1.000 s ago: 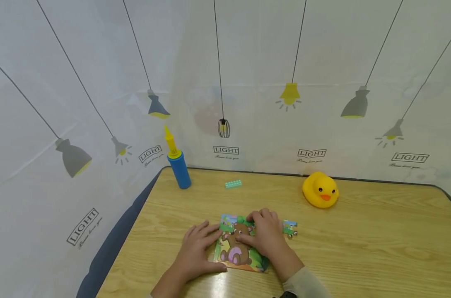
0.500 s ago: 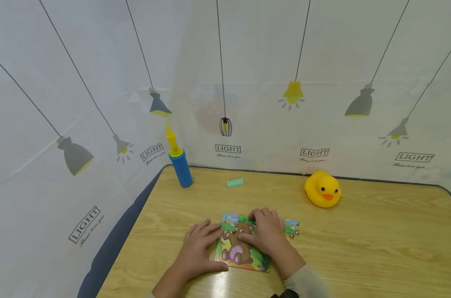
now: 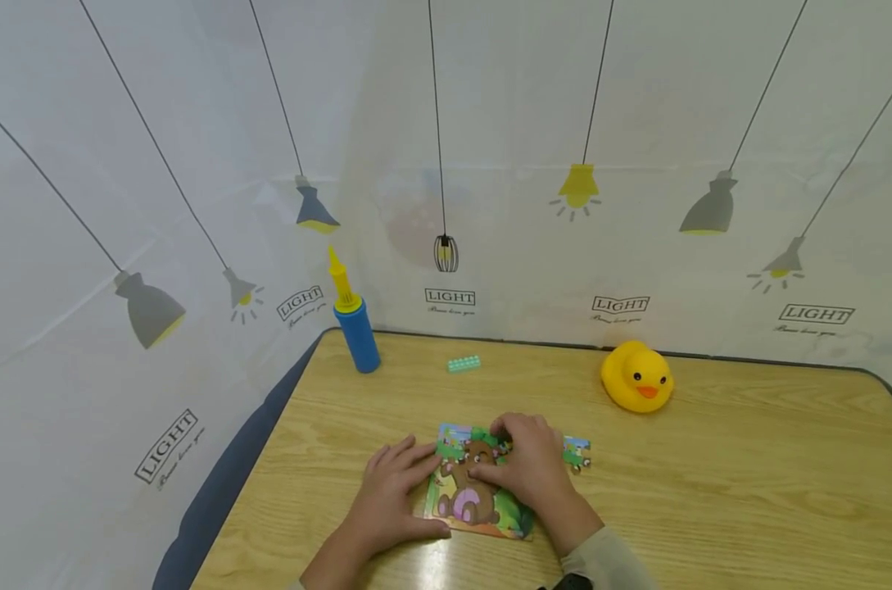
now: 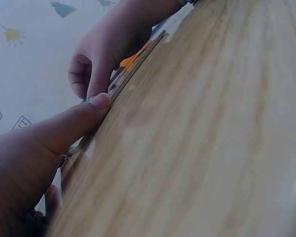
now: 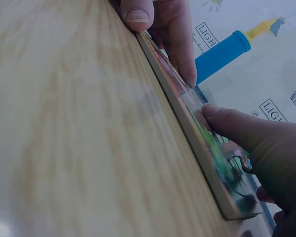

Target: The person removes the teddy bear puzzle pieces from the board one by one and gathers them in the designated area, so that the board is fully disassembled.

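A bear jigsaw puzzle (image 3: 469, 494) lies flat on the wooden table in the head view. Along its left side rests my left hand (image 3: 391, 497), fingers stretched out and touching the edge, thumb at the lower left corner. My right hand (image 3: 537, 467) bends over the upper right of the puzzle, its thumb on the bear's picture. That hand covers the upper right part, so whether its fingers pinch a piece is hidden. The right wrist view shows the right thumb (image 5: 219, 114) touching the puzzle's top face. A separate puzzle piece (image 3: 577, 453) lies just right of my right hand.
Toward the back of the table (image 3: 740, 475) are a blue and yellow hand pump (image 3: 358, 336), a mint-green studded toy brick (image 3: 464, 363) and a yellow rubber duck (image 3: 636, 378). A white lamp-print curtain (image 3: 519, 246) hangs behind the table.
The head view shifts slightly. My right fingers move a little over the puzzle; my left hand stays in place, and the puzzle and the separate piece stay put.
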Available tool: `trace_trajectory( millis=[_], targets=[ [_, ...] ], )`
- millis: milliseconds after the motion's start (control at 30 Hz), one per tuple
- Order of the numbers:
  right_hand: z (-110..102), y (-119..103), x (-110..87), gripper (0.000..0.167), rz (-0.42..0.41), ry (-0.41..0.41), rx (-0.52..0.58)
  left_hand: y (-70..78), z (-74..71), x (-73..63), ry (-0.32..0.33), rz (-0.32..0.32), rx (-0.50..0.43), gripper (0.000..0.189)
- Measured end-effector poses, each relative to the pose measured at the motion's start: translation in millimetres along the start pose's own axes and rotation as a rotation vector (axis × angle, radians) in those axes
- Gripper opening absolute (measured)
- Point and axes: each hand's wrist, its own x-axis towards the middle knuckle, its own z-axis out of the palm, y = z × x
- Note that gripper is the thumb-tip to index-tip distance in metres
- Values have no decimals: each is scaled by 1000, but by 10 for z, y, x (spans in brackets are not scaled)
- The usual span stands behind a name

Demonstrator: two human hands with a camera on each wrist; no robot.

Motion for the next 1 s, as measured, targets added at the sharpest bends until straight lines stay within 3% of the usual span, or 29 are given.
trace_trajectory(
  millis=[333,1000],
  targets=[
    [57,64,-32,46,-169,110,-75,-10,9,-3,-7,-7,7,104],
    [-23,212,-183,40,-340,223,-62,-7,43,1,5,-5,19,105]
  ],
)
